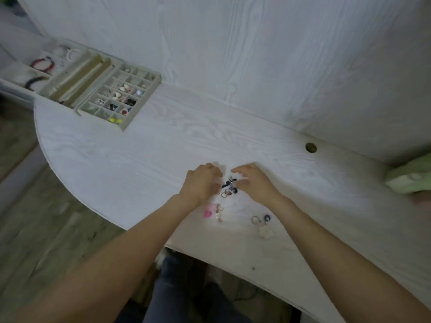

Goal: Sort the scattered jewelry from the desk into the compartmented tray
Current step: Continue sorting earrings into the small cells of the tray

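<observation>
A small heap of dark and metal jewelry (229, 188) lies on the white desk (144, 164) between my two hands. My left hand (201, 184) sits at its left side, fingers bent down onto the desk. My right hand (253, 180) is at its right side, fingers curved toward the heap. The blur hides whether either hand holds a piece. A pink piece with small rings (211, 212) lies nearer me, and a ring with a dark bead (261, 219) to the right. The compartmented tray (127, 125) stands far left, several cells filled.
Left of the tray, a second tray section (77, 78) holds rolls, and an open drawer (39, 66) holds bracelets. A cable hole (311, 147) is in the desk at the back right. A green cloth (410, 180) lies at the right edge. The desk's curved front edge is near my arms.
</observation>
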Motion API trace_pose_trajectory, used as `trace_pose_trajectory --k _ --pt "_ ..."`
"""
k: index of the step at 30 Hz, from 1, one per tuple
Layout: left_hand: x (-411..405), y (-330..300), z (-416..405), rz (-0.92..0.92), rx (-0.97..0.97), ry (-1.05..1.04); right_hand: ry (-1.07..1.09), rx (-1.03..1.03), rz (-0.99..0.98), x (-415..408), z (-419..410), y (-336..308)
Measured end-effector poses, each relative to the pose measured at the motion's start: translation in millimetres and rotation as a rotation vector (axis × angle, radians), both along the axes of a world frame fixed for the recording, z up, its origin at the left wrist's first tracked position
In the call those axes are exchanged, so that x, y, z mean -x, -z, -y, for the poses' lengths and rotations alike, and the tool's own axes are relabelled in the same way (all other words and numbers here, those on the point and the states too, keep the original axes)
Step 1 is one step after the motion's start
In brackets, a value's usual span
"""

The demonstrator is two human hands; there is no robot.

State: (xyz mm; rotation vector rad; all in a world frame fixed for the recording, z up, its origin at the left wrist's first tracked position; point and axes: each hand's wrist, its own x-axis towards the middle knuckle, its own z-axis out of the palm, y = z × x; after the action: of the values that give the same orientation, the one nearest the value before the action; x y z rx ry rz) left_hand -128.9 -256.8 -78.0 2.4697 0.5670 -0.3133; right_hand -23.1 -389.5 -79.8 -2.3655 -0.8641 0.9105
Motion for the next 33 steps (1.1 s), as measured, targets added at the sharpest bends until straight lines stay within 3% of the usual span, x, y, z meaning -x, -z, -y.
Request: trace_pose_trajectory --k 11,17,27,30,33 --pt "-21 10 27 -0.012 -0.092 -0.236 -0.052 -0.049 0.082 2 -8 14" --pt "-29 14 26 -0.019 -0.129 -0.144 -0.023 -0.06 0.126 3 -4 19" --pt "-30 16 20 0.003 -0.201 0.091 -0.066 0.027 0.004 -9 -6 11" --pt "-28 10 20 0.103 -0.138 0.086 -0.007 0.002 -0.057 -14 -1 8" --pt "-26 4 20 0.214 0.116 -0.039 0.081 -0.083 -0.163 -17 3 4"
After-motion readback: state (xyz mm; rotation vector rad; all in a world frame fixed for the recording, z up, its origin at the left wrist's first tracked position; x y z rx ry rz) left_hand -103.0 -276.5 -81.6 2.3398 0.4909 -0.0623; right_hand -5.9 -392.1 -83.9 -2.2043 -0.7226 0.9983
